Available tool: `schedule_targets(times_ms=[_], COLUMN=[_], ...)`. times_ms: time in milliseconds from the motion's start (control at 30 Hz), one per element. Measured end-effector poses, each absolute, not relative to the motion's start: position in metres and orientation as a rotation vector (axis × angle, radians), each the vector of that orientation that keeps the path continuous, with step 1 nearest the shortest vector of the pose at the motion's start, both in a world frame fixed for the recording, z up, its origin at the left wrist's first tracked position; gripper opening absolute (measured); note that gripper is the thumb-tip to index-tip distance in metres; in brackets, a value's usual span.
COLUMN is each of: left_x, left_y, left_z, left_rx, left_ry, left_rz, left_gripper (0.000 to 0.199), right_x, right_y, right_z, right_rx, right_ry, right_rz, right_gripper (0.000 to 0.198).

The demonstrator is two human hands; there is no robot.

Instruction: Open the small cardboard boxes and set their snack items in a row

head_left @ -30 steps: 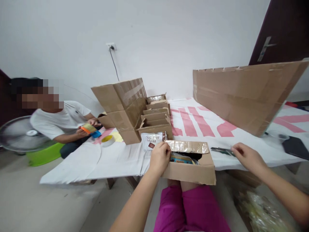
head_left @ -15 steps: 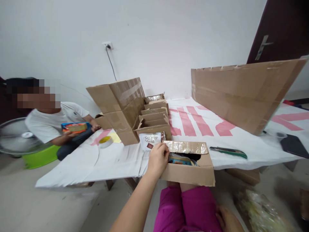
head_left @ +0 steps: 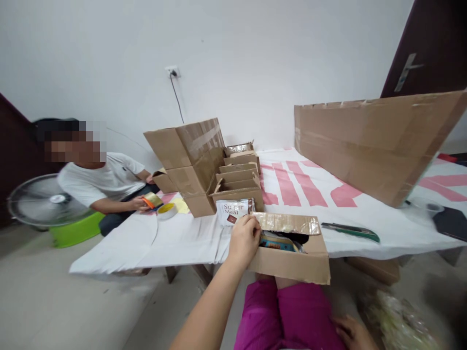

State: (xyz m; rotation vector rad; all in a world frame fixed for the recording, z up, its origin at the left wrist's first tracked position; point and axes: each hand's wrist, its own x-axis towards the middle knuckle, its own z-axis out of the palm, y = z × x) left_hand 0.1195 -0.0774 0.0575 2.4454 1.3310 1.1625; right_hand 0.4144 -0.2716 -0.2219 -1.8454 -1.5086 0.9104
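My left hand (head_left: 245,239) is closed on the left edge of a small cardboard box (head_left: 292,265), which sits at the table's front edge above my knees. The box's taped flap (head_left: 286,222) is partly raised. Inside shows a blue printed packet (head_left: 279,243); a dark item beside it is hard to make out. Just behind my left hand stands a white "Super Meal" pouch (head_left: 233,212). Down at the lower right, my right hand (head_left: 352,331) rests against my thigh, fingers loosely apart and holding nothing.
A green box cutter (head_left: 352,232) lies right of the box. Stacked cartons (head_left: 197,167) and a row of opened boxes (head_left: 237,197) stand behind. At the left sits a person (head_left: 105,182) with a tape dispenser (head_left: 153,200), near a tape roll (head_left: 167,211). A large carton (head_left: 375,146) stands right.
The view has shifted slightly, moving everything rightward. The co-worker's hand with the tape dispenser has come down toward the table. My left hand stays on the box; my right hand stays by my thigh.
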Motion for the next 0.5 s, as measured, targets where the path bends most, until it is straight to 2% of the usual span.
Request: schedule_targets(times_ms=[200,400,500], left_x=[0.119,0.116,0.115], left_y=[-0.076,-0.075,-0.073], left_z=[0.056,0.058,0.058], left_rx=[2.449,2.457,2.463], left_ry=[1.303,1.27,1.264], left_rz=[1.173,1.149,1.14], left_gripper=[0.017,0.012,0.011], right_x=[0.419,0.414,0.44], right_y=[-0.273,-0.259,-0.255], right_z=[-0.235,-0.224,-0.23], right_rx=[-1.827,-1.801,-1.939], right_ry=[-1.311,-1.31,-1.241], right_rz=[0.928,1.016,0.949], right_gripper=[0.052,0.026,0.023])
